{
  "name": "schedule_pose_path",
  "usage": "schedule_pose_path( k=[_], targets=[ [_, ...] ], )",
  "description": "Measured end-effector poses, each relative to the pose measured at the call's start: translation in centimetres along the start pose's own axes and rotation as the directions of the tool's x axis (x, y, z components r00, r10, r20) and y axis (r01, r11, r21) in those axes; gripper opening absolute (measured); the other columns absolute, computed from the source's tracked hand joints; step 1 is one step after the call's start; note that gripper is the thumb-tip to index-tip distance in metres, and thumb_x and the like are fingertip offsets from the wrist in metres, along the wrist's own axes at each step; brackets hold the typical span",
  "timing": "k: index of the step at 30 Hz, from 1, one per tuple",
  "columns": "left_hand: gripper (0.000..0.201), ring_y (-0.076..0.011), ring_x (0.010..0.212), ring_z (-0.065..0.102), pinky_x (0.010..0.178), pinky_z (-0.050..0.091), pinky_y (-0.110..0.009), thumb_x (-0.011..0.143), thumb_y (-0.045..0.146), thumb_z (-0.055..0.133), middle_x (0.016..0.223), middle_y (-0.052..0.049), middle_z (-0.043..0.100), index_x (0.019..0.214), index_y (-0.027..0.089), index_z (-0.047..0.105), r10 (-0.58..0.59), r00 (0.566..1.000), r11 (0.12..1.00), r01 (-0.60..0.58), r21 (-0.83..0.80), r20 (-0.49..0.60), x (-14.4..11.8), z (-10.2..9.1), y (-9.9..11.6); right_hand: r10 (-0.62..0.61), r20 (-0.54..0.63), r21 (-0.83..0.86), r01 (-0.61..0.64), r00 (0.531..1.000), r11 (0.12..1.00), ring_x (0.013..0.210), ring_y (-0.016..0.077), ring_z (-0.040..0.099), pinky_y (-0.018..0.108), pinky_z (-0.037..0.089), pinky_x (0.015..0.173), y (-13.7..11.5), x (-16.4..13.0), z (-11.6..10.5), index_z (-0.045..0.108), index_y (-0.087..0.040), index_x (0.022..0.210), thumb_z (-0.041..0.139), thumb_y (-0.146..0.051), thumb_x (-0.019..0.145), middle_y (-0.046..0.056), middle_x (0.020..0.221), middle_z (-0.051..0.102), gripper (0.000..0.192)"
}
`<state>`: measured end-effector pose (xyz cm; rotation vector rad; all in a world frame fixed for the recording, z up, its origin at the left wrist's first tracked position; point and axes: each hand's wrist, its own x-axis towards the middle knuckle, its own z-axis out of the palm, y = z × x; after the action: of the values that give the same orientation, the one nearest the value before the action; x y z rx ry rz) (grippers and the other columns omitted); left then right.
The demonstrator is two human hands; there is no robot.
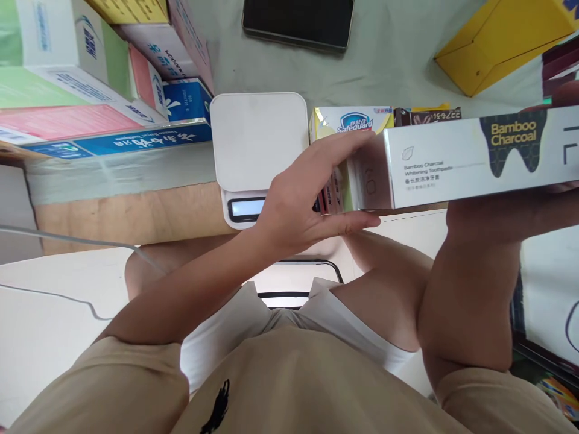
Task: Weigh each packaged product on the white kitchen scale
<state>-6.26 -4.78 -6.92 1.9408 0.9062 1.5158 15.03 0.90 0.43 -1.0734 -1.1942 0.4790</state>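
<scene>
A white toothpaste box (452, 163) marked "Bamboo Charcoal" is held up in front of me, lying nearly level. At its left end, the thumb and fingers of my left hand (298, 190) close around it, thumb below and forefinger above. My right hand (566, 95) grips the far right end, partly cut off by the frame and hidden behind the box. Just beyond my left hand, a white kitchen scale (260, 138) has a flat platform and a lit display (246, 208), partly covered by my wrist. A Safeguard box (353, 117) stands behind the toothpaste box.
Several stacked boxes (108, 90) fill the left. A black phone (298, 24) lies at the back on the green-grey cloth (384, 66). The yellow box (502, 45) stands back right. A brown package (429, 114) sits beside the Safeguard box. Cables (90, 238) cross at left.
</scene>
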Motion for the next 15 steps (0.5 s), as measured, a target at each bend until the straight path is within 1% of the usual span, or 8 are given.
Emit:
schedule_pose_path(
  k=[2,5,7,9,11,12,14,15],
  targets=[
    [0.06,-0.0269,0.144,0.059,0.122,0.056,-0.046,0.101,0.056,0.052,0.149,-0.012,0.061,0.148,0.019,0.041,0.005,1.0,1.0,-0.005,0.019,0.012,0.0,-0.2,-0.1,0.033,0.028,0.061,-0.035,0.999,0.998,0.103,0.0071,0.073,0.045,0.054,0.119,-0.3,-0.3,0.3,0.076,-0.022,0.085,-0.028,-0.035,0.097,-0.002,0.094,0.072,0.105],
    [0.061,-0.0261,0.143,0.059,0.121,0.056,-0.044,0.101,0.057,0.052,0.149,-0.012,0.062,0.147,0.02,0.041,0.025,1.0,0.999,-0.025,0.022,0.014,0.0,-0.3,-0.2,0.026,0.008,0.059,-0.026,1.0,0.998,0.094,0.006,0.074,0.044,0.057,0.114,-0.3,-0.3,0.3,0.076,-0.022,0.083,-0.039,-0.044,0.088,0.0,0.088,0.071,0.117],
    [0.061,-0.0251,0.144,0.058,0.123,0.054,-0.043,0.1,0.057,0.054,0.15,-0.011,0.061,0.149,0.023,0.039,0.016,1.0,1.0,-0.016,0.014,0.017,-0.1,-0.2,-0.1,0.022,-0.007,0.062,-0.022,1.0,0.998,0.088,0.0056,0.073,0.042,0.06,0.109,-0.2,-0.1,0.3,0.076,-0.022,0.081,-0.042,-0.049,0.085,0.001,0.084,0.069,0.12],
    [0.064,-0.0253,0.147,0.056,0.125,0.053,-0.043,0.099,0.058,0.055,0.154,-0.008,0.057,0.152,0.028,0.034,-0.024,0.999,1.0,0.024,0.005,0.021,-0.4,-0.1,0.0,0.038,-0.058,0.084,-0.033,0.998,0.996,0.083,0.0074,0.074,0.043,0.061,0.107,-0.3,0.0,0.4,0.075,-0.017,0.077,-0.038,-0.055,0.085,0.003,0.078,0.067,0.119],
    [0.067,-0.0261,0.15,0.052,0.124,0.054,-0.044,0.099,0.057,0.055,0.157,-0.006,0.053,0.155,0.032,0.027,-0.056,0.998,0.998,0.056,0.008,0.024,-0.7,0.2,0.2,0.088,-0.138,0.12,-0.072,0.986,0.99,0.08,0.0087,0.074,0.042,0.063,0.105,-0.6,0.1,0.7,0.073,-0.014,0.074,-0.033,-0.054,0.088,0.005,0.072,0.064,0.115],
    [0.07,-0.0267,0.151,0.051,0.123,0.055,-0.045,0.099,0.056,0.055,0.159,-0.005,0.051,0.156,0.033,0.023,-0.069,0.997,0.998,0.069,0.016,0.028,-0.9,0.3,0.2,0.131,-0.173,0.143,-0.107,0.976,0.984,0.08,0.0088,0.074,0.039,0.064,0.103,-0.9,0.1,1.0,0.072,-0.013,0.071,-0.032,-0.051,0.089,0.005,0.07,0.063,0.112],
    [0.072,-0.0281,0.15,0.052,0.119,0.057,-0.047,0.1,0.053,0.055,0.16,-0.007,0.049,0.158,0.031,0.018,-0.083,0.996,0.996,0.082,0.041,0.03,-1.4,0.5,0.0,0.23,-0.244,0.227,-0.175,0.942,0.958,0.087,0.009,0.076,0.03,0.066,0.094,-1.4,0.1,1.7,0.068,-0.013,0.064,-0.027,-0.049,0.092,0.005,0.07,0.062,0.105],
    [0.073,-0.029,0.149,0.053,0.117,0.058,-0.048,0.1,0.051,0.054,0.16,-0.008,0.049,0.158,0.029,0.016,-0.083,0.996,0.995,0.082,0.056,0.027,-1.7,0.6,-0.1,0.297,-0.273,0.293,-0.215,0.915,0.932,0.093,0.0091,0.076,0.025,0.066,0.089,-1.7,0.1,2.0,0.067,-0.014,0.062,-0.023,-0.052,0.093,0.004,0.073,0.063,0.102]
  ],
)
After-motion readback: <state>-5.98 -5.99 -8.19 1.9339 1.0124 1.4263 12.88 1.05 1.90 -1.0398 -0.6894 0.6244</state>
